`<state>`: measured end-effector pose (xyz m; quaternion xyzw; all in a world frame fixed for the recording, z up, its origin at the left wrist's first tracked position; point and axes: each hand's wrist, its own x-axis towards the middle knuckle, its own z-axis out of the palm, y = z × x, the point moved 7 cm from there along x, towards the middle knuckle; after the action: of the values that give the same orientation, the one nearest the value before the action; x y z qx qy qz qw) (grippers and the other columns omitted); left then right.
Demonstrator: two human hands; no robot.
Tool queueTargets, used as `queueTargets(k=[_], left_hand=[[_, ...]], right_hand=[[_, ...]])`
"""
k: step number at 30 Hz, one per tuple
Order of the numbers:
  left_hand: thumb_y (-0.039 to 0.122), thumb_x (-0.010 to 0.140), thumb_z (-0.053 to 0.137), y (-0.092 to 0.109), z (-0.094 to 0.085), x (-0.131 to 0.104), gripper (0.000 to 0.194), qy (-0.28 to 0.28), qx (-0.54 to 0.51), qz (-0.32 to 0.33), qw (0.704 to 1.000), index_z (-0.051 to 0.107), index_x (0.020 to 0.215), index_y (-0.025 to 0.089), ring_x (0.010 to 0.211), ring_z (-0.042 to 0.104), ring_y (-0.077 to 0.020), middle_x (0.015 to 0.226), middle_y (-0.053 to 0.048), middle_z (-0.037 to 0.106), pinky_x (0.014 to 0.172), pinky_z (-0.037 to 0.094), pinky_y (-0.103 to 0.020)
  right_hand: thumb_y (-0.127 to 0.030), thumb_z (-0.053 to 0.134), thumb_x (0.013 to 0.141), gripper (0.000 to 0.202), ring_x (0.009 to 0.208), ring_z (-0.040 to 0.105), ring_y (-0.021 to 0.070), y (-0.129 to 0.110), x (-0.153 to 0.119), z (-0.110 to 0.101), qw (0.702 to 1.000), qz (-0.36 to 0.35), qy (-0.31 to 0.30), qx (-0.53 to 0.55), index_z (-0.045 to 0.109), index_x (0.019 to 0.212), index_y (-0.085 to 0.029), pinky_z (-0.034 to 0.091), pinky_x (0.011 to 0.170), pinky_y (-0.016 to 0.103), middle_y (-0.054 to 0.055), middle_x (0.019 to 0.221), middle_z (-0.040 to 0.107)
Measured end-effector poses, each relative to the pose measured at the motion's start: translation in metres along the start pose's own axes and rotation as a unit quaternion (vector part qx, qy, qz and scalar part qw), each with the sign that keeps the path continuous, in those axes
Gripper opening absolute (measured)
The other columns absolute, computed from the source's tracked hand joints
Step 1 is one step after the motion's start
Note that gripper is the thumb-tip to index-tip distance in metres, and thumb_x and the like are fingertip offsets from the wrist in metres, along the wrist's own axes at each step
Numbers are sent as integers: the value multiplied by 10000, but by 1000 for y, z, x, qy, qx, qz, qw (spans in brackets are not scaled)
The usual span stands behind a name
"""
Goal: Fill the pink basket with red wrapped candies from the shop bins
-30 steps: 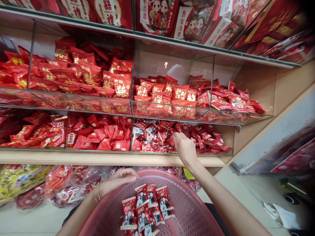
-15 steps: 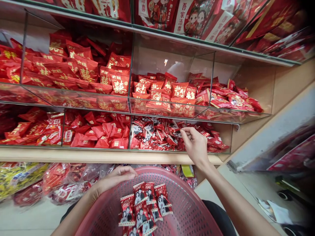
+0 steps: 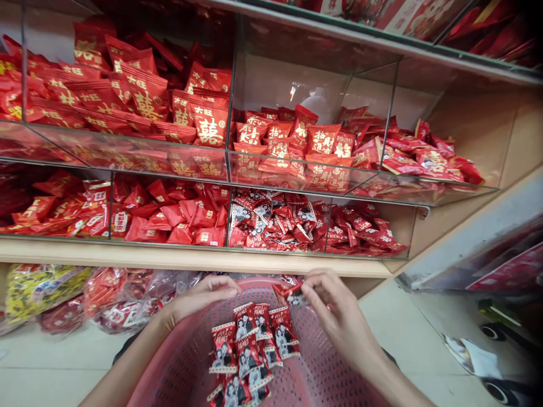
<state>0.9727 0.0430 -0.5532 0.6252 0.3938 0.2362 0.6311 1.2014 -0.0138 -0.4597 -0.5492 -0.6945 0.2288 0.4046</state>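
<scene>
My right hand [image 3: 333, 299] pinches a small red packet [image 3: 288, 294] above the right side of a pink perforated basket [image 3: 169, 362]. Several red packets with black-and-white figures [image 3: 246, 353] lie in the basket. At the basket's upper left rim is my left hand [image 3: 207, 297], its fingers closed together on the rim. Similar packets [image 3: 271, 220] fill a clear compartment on the lower shelf, just beyond the basket.
Red packets [image 3: 144, 93] fill other compartments behind clear panels. A wooden shelf edge [image 3: 127, 254] runs in front of me. Bagged goods [image 3: 42, 288] sit on the floor at left. White paper [image 3: 475, 356] and dark round objects lie at right.
My right hand has come back from the lower shelf compartment to over the basket, with a packet between its fingers. My left hand stays at the rim. The view has shifted slightly.
</scene>
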Motion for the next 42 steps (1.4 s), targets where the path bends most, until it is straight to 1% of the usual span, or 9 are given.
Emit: queueTargets(k=[4, 9, 18, 24, 29, 33, 36, 39, 42], left_hand=[[418, 762, 579, 0, -1, 2, 297, 1, 6, 1, 1000, 651, 913, 171, 863, 551, -186, 925, -25, 645, 784, 393, -257], [430, 754, 583, 1, 0, 2, 311, 0, 11, -4, 1000, 655, 913, 172, 878, 552, -193, 932, -29, 648, 787, 400, -260], [433, 754, 582, -4, -2, 3, 314, 1, 5, -7, 1000, 656, 916, 173, 885, 553, -194, 939, -28, 649, 797, 395, -264], [425, 767, 574, -4, -3, 2, 302, 0, 13, -5, 1000, 653, 926, 181, 892, 551, -191, 953, -26, 646, 808, 389, -264], [415, 788, 556, -2, 0, 1, 297, 1, 10, -9, 1000, 643, 938, 173, 880, 551, -183, 947, -28, 644, 798, 389, -255], [421, 782, 560, 0, 0, 1, 303, 0, 22, -6, 1000, 646, 932, 172, 901, 547, -192, 957, -27, 645, 813, 383, -262], [431, 775, 561, 1, -1, 1, 312, -1, 29, -4, 1000, 650, 928, 174, 896, 548, -194, 949, -24, 647, 813, 384, -268], [440, 768, 563, -1, -2, 2, 324, 0, 25, -7, 1000, 649, 926, 171, 886, 549, -195, 945, -26, 645, 804, 389, -271], [441, 760, 573, -2, -1, 3, 329, -1, 13, -9, 1000, 645, 927, 166, 868, 551, -193, 931, -28, 642, 788, 394, -273]], right_hand=[[-428, 480, 804, 258, 502, 482, 124, 57, -31, 41, 960, 189, -88, 187, 473, 685, -199, 386, 522, 242, -21, 536, 529], [-424, 609, 669, 268, 524, 560, 130, 89, -57, 60, 878, 356, -74, 310, 474, 638, -195, 440, 585, 254, -24, 520, 562], [-318, 698, 565, 307, 711, 661, 176, 107, -75, 85, 833, 426, -60, 348, 419, 580, -191, 471, 623, 238, -48, 565, 566], [-447, 661, 637, 349, 598, 661, 163, 118, -88, 99, 819, 469, -144, 296, 479, 711, -158, 476, 524, 225, 80, 691, 677], [-476, 654, 653, 372, 552, 648, 138, 116, -94, 103, 811, 474, -183, 291, 479, 723, -155, 462, 480, 194, 102, 699, 685], [-536, 587, 686, 393, 465, 612, 133, 117, -95, 102, 829, 461, -220, 228, 472, 697, -160, 407, 401, 187, 74, 611, 659], [-532, 545, 712, 371, 416, 557, 130, 120, -79, 87, 901, 373, -184, 120, 458, 634, -180, 378, 389, 214, 26, 520, 606], [-478, 527, 742, 301, 609, 605, 168, 111, -61, 67, 967, 228, -107, 31, 541, 699, -181, 450, 556, 261, 42, 670, 643], [-473, 498, 765, 337, 819, 611, 219, 108, -57, 65, 979, 180, -98, -18, 602, 895, -179, 456, 701, 302, 79, 887, 660]])
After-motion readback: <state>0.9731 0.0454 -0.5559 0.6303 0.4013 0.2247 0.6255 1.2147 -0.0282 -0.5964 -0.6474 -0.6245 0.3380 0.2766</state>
